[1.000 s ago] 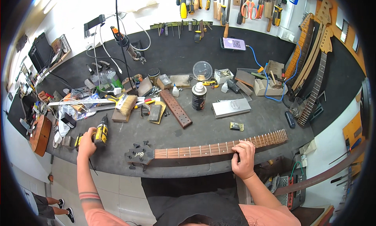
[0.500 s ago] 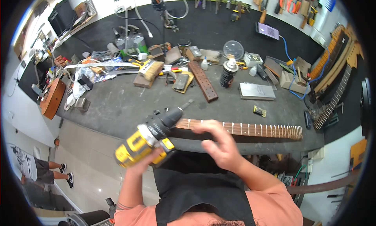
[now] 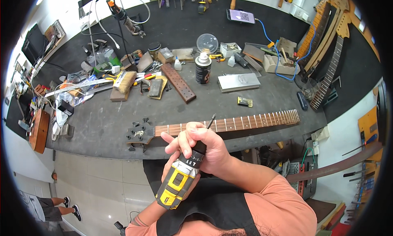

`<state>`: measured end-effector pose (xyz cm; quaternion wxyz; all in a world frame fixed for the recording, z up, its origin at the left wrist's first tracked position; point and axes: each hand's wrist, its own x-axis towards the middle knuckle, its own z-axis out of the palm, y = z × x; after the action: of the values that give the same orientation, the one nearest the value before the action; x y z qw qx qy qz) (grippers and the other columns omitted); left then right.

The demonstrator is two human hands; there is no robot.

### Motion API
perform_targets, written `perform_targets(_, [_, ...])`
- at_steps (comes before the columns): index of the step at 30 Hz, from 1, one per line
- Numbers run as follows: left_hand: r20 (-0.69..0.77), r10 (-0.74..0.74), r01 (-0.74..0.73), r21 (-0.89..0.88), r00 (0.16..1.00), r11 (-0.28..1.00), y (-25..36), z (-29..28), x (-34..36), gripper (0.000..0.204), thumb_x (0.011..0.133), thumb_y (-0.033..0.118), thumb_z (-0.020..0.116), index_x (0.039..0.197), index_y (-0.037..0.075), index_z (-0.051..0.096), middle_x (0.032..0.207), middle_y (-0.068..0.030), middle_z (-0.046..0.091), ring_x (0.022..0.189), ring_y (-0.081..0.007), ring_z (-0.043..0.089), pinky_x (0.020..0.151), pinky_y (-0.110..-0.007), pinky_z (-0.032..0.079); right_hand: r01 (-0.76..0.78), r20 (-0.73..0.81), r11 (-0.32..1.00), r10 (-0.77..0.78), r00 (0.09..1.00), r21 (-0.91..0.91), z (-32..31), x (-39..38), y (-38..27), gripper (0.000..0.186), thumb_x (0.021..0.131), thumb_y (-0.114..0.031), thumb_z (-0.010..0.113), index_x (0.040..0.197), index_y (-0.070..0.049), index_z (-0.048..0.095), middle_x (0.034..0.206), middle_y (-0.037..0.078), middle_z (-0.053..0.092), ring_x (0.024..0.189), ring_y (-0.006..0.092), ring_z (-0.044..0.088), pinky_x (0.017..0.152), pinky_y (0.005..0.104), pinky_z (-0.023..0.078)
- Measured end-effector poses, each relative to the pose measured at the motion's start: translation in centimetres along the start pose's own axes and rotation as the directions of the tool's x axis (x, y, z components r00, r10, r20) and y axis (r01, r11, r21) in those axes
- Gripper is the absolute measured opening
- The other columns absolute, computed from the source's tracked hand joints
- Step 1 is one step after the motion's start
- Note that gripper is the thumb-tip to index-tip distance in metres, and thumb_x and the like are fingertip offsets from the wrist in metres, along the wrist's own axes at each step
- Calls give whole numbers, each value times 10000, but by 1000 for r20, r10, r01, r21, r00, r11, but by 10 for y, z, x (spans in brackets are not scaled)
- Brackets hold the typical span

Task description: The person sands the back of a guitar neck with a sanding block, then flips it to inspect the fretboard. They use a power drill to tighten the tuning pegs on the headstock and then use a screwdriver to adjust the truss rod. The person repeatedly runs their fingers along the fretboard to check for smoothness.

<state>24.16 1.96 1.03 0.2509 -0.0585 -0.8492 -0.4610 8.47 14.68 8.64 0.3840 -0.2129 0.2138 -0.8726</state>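
A yellow and black cordless drill (image 3: 177, 185) is held in front of my apron, its nose tilted up and away from me. My left hand (image 3: 168, 165) is wrapped around the drill's handle, mostly hidden by its body. My right hand (image 3: 211, 148) closes around the black chuck at the front, its thumb and fingers curled about it. A thin dark bit (image 3: 211, 120) sticks out past the right fingers. Just beyond the hands, a bass guitar neck (image 3: 249, 122) lies across the bench, its black headstock (image 3: 140, 133) with tuners at the left.
On the bench (image 3: 135, 103) are a drilled wooden block (image 3: 178, 83), a spray can (image 3: 203, 69), a sharpening stone (image 3: 239, 82), a small yellow-black packet (image 3: 245, 101) and a wide brush (image 3: 124, 81). Other necks (image 3: 332, 68) lean at the right. A person (image 3: 48, 207) stands at lower left.
The drill has swung right and in front of my body. My right hand, apart from it before, now grips the chuck. The view has shifted, showing the headstock.
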Motion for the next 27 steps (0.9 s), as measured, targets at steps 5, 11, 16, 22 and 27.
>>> perform_targets(5, [122,-131,140,-70,984,988,-6,-5,10,983,954,169,979,1758,-2,439,1648,-232,619,1564,-354,601,1333,-491,453,90,-194,994,-101,976,-67,2,5,-23,490,1294,-478,407,1018,-111,576,926,152,723,1062,404,821,1300,638,475])
perform_targets(11, [3,-484,376,-636,875,674,8,-39,7,1055,977,19,856,1850,113,272,1354,-137,754,1154,-244,773,1091,-395,590,-379,-432,284,-158,888,-881,-107,77,-160,521,1249,-542,538,1037,-79,650,762,18,608,689,173,650,692,383,640])
perform_targets(16, [-415,-485,177,-592,770,787,-18,-102,25,922,1017,-20,758,1846,121,381,1201,-133,729,845,-139,678,818,-309,578,-568,-521,-587,-272,809,-577,-223,151,-226,555,1194,-473,644,1258,56,803,1240,285,841,1176,395,828,1037,551,641])
perform_targets(22, [-711,-379,462,-86,592,883,-64,-192,-15,627,1101,30,770,1704,60,601,1443,-92,769,1035,-142,735,950,-309,594,-500,-177,-719,-478,860,-483,-193,210,-219,439,1069,-456,840,1279,-80,757,1206,211,872,1164,448,836,996,555,657])
perform_targets(27, [-625,-198,530,404,755,746,-114,-222,6,872,951,-78,763,1773,119,552,1562,-141,740,1257,-323,778,1115,-443,600,-66,188,-398,-566,803,-915,-155,306,-279,323,1026,-374,828,1181,-94,871,1109,159,882,1048,352,846,948,486,640])
